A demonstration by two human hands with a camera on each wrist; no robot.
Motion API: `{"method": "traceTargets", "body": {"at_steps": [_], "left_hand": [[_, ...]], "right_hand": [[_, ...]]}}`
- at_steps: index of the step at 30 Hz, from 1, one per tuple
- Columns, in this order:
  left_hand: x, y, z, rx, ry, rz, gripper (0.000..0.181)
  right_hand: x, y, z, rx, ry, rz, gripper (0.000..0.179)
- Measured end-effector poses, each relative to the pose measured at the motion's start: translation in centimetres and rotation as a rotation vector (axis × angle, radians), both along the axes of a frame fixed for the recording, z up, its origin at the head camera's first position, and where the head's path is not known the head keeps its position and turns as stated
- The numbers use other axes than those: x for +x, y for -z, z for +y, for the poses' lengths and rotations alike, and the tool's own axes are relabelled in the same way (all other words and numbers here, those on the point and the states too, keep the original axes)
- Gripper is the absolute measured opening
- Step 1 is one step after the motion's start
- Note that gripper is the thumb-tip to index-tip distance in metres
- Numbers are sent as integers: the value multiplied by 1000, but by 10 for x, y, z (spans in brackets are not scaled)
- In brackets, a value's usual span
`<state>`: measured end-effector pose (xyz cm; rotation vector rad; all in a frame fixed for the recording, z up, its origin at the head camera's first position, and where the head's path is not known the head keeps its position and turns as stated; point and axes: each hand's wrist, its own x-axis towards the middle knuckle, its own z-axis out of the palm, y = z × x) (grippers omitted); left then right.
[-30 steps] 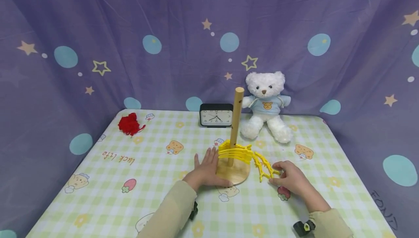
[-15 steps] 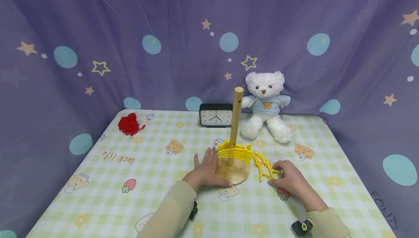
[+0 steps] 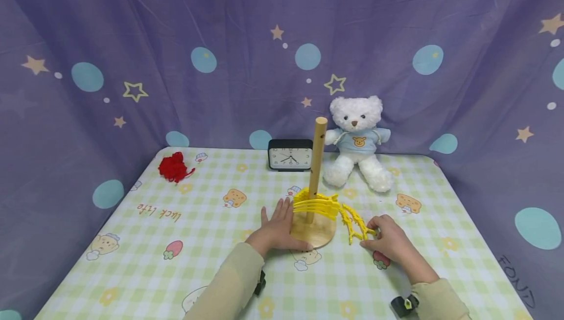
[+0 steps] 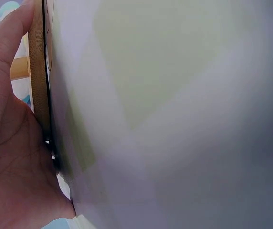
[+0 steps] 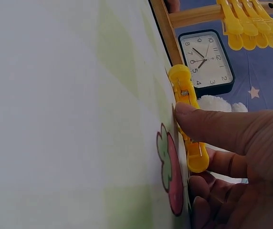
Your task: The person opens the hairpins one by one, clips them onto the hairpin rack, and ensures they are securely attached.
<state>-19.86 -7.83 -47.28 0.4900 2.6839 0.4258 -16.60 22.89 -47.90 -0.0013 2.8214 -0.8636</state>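
Note:
A wooden stand has an upright post (image 3: 315, 163) on a round base (image 3: 315, 236). Several yellow clothespins (image 3: 317, 207) sit in a row low on the post. My left hand (image 3: 278, 229) rests against the left and front of the base, fingers straight and spread, thumb along the front rim. On the cloth to the right of the base lie more yellow clothespins (image 3: 347, 219), and the right wrist view shows one with its metal spring (image 5: 185, 93). My right hand (image 3: 389, 239) pinches the near end of these between thumb and forefinger; its other fingers are curled beneath.
Behind the stand is a black-framed clock (image 3: 291, 156), with a white teddy bear (image 3: 359, 139) in a blue shirt beside it. A tangle of red yarn (image 3: 174, 167) lies at the back left. The table wears a green checked cloth (image 3: 211, 241) before a purple curtain (image 3: 246, 16).
My right wrist and sleeve have shifted slightly left. The left hand, stand and clothespins hold their places.

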Motion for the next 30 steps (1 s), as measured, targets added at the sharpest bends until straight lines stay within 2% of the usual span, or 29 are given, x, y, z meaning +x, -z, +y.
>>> {"method": "traceTargets", "body": {"at_steps": [16,30], "left_hand": [[-1,1,1,-28,-8,-7,131],[-3,4,2,-27,-22,-9,132]], "right_hand": [[1,1,4,-8,-5,6,43],[2,4,13,-141,6,51,39]]}}
